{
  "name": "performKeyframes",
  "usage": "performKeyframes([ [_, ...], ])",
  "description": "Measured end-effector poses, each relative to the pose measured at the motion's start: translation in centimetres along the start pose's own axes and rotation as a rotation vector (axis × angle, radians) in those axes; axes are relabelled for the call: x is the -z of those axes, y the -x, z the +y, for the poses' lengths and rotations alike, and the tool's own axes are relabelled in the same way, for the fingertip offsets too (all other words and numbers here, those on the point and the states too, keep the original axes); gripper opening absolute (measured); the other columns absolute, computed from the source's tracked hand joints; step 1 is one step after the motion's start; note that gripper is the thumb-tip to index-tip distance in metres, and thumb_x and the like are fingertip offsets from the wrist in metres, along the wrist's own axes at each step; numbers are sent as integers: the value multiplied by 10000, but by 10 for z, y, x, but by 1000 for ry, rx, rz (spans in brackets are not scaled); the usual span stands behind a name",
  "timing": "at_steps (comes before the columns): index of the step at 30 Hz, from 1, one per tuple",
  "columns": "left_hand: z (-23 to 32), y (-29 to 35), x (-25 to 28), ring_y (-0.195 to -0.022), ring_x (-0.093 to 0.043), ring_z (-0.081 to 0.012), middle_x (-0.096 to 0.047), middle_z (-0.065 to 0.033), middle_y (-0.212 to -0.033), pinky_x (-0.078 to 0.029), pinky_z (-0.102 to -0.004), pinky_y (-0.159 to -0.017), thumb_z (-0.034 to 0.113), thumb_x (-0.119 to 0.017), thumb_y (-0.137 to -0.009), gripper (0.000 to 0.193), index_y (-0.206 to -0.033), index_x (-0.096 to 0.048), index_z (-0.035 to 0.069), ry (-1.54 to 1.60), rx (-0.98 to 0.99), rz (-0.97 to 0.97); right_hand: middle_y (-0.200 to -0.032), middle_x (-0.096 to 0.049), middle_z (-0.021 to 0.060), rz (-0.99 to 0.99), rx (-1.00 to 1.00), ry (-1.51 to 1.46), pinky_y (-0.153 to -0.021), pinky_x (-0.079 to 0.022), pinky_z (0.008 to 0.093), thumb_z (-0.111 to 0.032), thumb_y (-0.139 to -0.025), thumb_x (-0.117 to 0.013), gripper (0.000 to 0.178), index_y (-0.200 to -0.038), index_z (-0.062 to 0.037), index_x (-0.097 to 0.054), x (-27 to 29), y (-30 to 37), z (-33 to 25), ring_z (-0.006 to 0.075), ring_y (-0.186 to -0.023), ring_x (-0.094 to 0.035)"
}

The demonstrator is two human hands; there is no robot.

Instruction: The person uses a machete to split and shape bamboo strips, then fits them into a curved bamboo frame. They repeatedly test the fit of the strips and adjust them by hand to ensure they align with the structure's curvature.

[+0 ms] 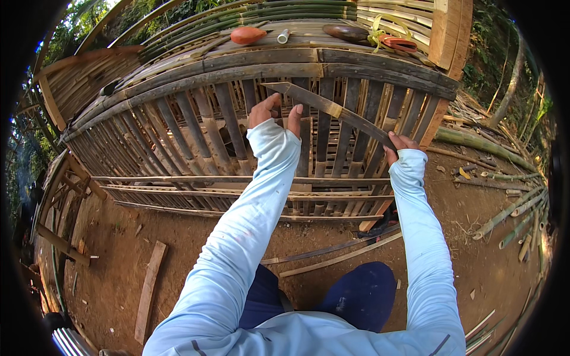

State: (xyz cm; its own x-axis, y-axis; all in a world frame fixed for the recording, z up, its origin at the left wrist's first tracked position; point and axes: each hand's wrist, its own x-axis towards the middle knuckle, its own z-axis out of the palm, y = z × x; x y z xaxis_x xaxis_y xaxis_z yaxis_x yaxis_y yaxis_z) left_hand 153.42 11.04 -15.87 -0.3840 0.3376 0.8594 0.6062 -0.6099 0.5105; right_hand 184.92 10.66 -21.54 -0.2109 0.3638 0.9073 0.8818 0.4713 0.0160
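Note:
A dark split-bamboo strip (320,102) with a pointed left end slants down to the right across the front of a bamboo slat structure (208,123). My right hand (401,146) pinches its lower right end between thumb and fingers. Just under the pointed end is my left hand (274,114), its thumb and curled fingers apart with nothing between them. Whether its fingertips touch the strip, I cannot tell. Upright bamboo slats stand behind both hands, between a doubled top rail (249,70) and thin lower rails (237,179).
On the ledge above lie an orange teardrop-shaped object (247,35), a white cylinder (284,37), a long dark brown object (345,32) and a red-orange item (396,43). A wooden plank (151,291) and bamboo strips (341,255) lie on the dirt; bamboo poles (484,145) are at right.

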Motion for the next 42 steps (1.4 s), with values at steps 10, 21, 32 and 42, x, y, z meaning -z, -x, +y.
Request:
performKeyframes([
  [10, -11, -2, -25, -834, -563, -193, -624, -57, -1005, -484, -357, -770, 346, -886, -709, 777, -1326, -528, 37, -148, -167, 129, -1024, -626, 78, 69, -81, -18, -795, -497, 390, -141, -751, -835, 520, -1241, -186, -670, -9, -3, -1, 270, -880, -622],
  [21, -13, -3, -40, -877, -554, -209, -610, -49, -997, -482, -360, -795, 486, -870, -695, 838, -1319, -549, 28, -231, -84, 255, -981, -619, 23, 166, -140, 111, -838, -450, 399, -287, -709, -865, 409, -1098, -224, -759, -10, -15, -20, 240, -933, -575],
  [32, -11, 2, -40, -959, -583, -267, -593, -120, -1066, -482, -391, -835, 476, -861, -717, 921, -1425, -479, 27, -251, -211, 265, -980, -642, 24, 265, -128, 51, -820, -471, 391, -188, -676, -876, 426, -1083, -157, -753, -10, -12, -31, 248, -941, -581],
  [42, -13, 0, -51, -1087, -564, -317, -510, -168, -1227, -486, -421, -923, 530, -829, -730, 983, -1482, -405, 61, -297, -32, 180, -1315, -468, 148, 783, -923, -49, -996, -421, 447, -284, -594, -943, 801, -1267, -80, -559, -35, 8, -50, 308, -1200, -462],
])
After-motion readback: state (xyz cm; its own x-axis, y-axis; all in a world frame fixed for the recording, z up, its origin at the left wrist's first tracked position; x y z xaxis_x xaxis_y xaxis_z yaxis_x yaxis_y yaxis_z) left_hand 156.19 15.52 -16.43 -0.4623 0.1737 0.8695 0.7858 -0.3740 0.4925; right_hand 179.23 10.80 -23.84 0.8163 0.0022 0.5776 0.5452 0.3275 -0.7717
